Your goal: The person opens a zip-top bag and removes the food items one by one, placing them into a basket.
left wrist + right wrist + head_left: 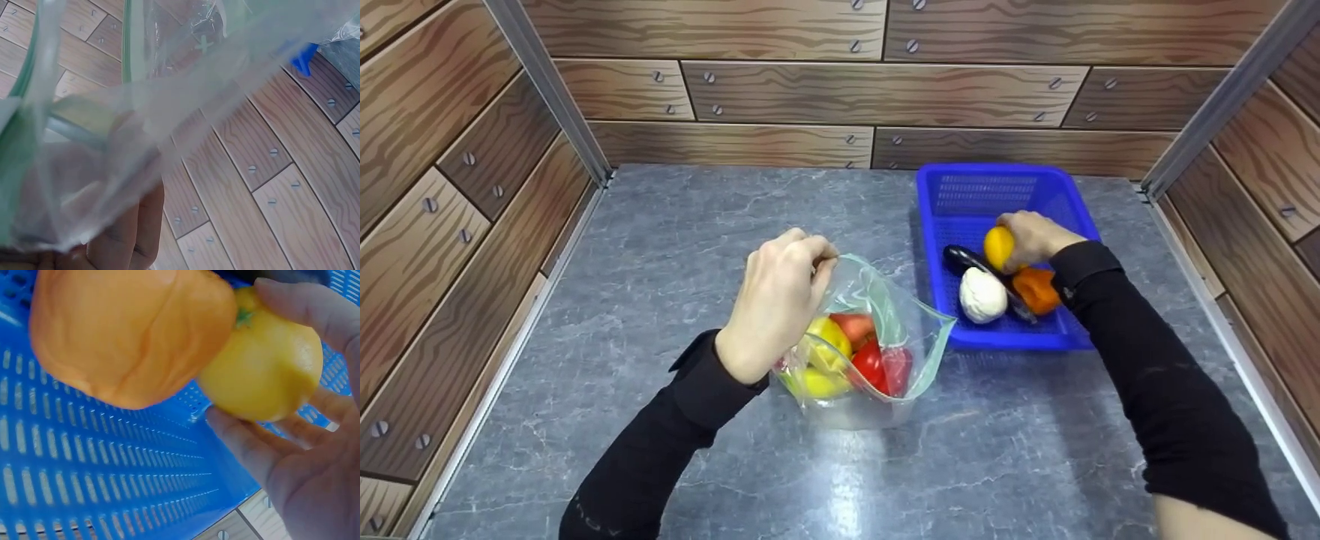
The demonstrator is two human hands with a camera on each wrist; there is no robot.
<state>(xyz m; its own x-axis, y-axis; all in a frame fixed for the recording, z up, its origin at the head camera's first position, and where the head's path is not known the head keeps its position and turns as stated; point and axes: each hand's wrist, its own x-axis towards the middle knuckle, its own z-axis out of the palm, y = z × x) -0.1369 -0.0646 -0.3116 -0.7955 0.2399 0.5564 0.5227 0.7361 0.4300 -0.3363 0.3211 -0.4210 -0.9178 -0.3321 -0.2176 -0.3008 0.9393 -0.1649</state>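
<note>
My left hand (780,300) pinches the rim of a clear zip bag (847,412) with a green-edged mouth, holding it upright and gaping. Red and yellow fruit or vegetables, among them a red tomato-like piece (870,365), lie inside it. In the left wrist view the bag's film covers part of the fingers (149,225). Over in the blue basket (1005,343), my right hand (1035,236) grips a round yellow-orange fruit (264,360) with a small green star at its stem. Touching or close to it is a wrinkled orange piece (129,337).
The basket also holds a dark eggplant (960,258) and a white lumpy bulb (982,295). It stands right of the bag on a grey marbled tabletop (697,217). Wood-patterned panels (780,94) close off the back and both sides.
</note>
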